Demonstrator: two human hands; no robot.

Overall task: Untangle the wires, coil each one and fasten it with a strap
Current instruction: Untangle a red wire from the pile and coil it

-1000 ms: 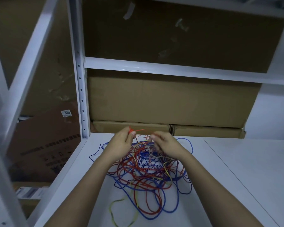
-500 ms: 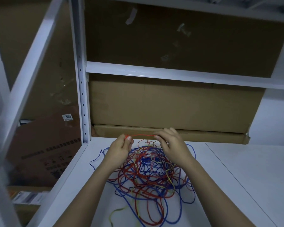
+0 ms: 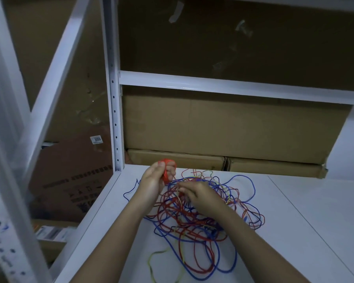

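Two hands work over a tangle of red, blue and yellow wires spread on the white worktop. The right hand reaches into the heap, fingers curled around strands beneath it. Just beyond and to its left, the left hand grips a small red wire coil. Behind both hands, cardboard boxes stand against the shelving frame.

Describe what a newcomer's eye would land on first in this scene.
A sprawling tangle of red, blue and yellow wires lies mid-shelf on the white metal shelf. The left hand grips a small red wire coil at its far edge; the right hand reaches into the tangle.
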